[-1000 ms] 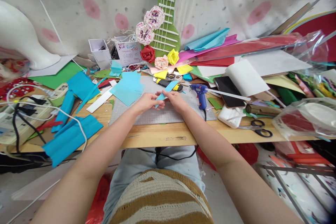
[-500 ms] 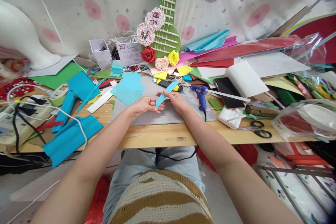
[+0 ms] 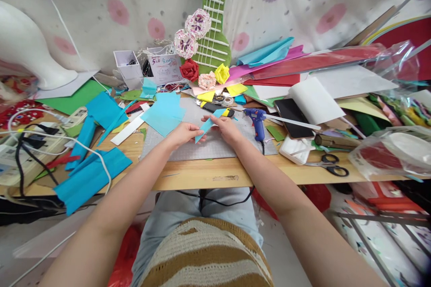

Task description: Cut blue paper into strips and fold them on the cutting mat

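A narrow light-blue paper strip (image 3: pixel 208 126) slants between my two hands above the grey cutting mat (image 3: pixel 215 149). My left hand (image 3: pixel 187 134) pinches its lower end between thumb and fingers. Higher on the strip, my right hand (image 3: pixel 225 127) grips it with thumb and fingertips. Behind my right hand lies a yellow and black utility knife (image 3: pixel 215 108). Light-blue paper sheets (image 3: pixel 164 114) rest on the mat to the left. To the right, a blue hot glue gun (image 3: pixel 257 123) with a white glue stick in its back lies beside the mat's edge.
Scissors (image 3: pixel 332 164), a white tray (image 3: pixel 296 150) and a black phone (image 3: pixel 293 119) lie to the right. Blue crepe paper (image 3: pixel 92 177) and a power strip (image 3: pixel 33 152) sit on the left. A green guitar shape (image 3: pixel 213 31) with paper flowers stands at the back.
My left hand's fingers have closed on the strip's lower end, where they were looser before. The strip has shifted slightly left and down. My right hand keeps its grip.
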Demonstrator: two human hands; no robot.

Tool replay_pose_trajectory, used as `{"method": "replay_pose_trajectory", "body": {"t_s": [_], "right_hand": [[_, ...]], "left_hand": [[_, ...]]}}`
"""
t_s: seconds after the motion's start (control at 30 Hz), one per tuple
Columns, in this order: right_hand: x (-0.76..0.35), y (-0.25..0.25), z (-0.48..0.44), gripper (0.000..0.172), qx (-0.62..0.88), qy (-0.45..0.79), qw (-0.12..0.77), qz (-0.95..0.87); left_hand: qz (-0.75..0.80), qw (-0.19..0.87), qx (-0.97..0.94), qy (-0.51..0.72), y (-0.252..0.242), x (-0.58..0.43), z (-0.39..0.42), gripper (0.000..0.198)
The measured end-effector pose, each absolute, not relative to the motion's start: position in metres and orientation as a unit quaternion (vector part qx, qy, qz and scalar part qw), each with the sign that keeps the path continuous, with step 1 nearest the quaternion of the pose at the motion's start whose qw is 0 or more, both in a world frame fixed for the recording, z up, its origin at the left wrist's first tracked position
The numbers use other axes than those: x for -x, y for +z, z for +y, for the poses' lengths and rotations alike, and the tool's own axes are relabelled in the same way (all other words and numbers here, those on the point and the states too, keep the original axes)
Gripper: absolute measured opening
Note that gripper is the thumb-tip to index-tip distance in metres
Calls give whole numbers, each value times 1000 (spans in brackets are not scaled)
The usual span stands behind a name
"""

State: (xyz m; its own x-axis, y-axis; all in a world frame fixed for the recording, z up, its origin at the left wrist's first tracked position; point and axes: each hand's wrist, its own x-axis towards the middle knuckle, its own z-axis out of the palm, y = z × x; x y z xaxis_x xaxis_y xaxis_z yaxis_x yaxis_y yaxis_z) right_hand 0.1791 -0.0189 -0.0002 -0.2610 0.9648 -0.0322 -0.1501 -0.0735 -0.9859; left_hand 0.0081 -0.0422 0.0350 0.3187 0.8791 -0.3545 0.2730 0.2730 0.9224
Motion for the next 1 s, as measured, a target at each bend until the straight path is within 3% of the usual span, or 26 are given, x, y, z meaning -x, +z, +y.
{"method": "replay_pose_trajectory", "body": {"t_s": [0.73,1.0], "right_hand": [[-183,-1,-14,39,440,610,460,-472],[-183,0,-13,15,494,574,446,-477]], "left_hand": [[515,650,-526,185,37,33,-41,35],[537,626,-551,127,41,54,-38,35]]}}
